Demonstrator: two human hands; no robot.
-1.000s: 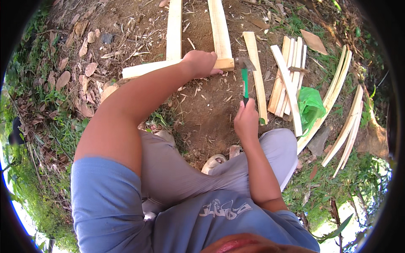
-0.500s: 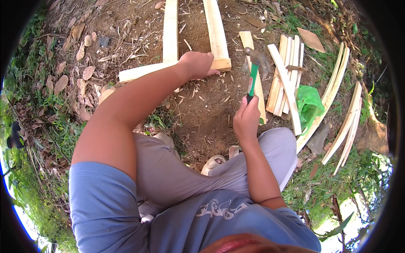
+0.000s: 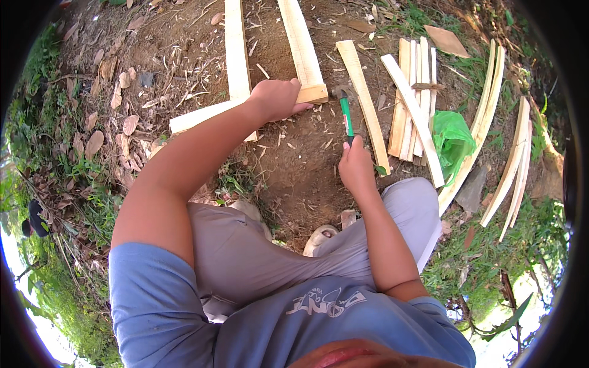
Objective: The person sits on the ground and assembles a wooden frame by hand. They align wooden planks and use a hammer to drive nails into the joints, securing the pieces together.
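My left hand is closed around a short wooden crosspiece, whose middle is hidden under the hand and forearm. Two long pale wooden boards, a left one and a right one, run away from me and meet the crosspiece at their near ends. In my right hand is a hammer with a green and black handle, gripped low. Its dark head is beside the right end of the crosspiece; whether they touch I cannot tell. No nail can be made out.
A single wooden strip lies right of the hammer. Beyond it are several stacked strips, a green plastic bag, curved strips and a flat stone. Dry leaves litter the soil at left. My bent legs are close in front.
The hammer has swung down and left, from raised to beside the crosspiece's right end. My left hand keeps its hold on the crosspiece. The whole view has shifted slightly.
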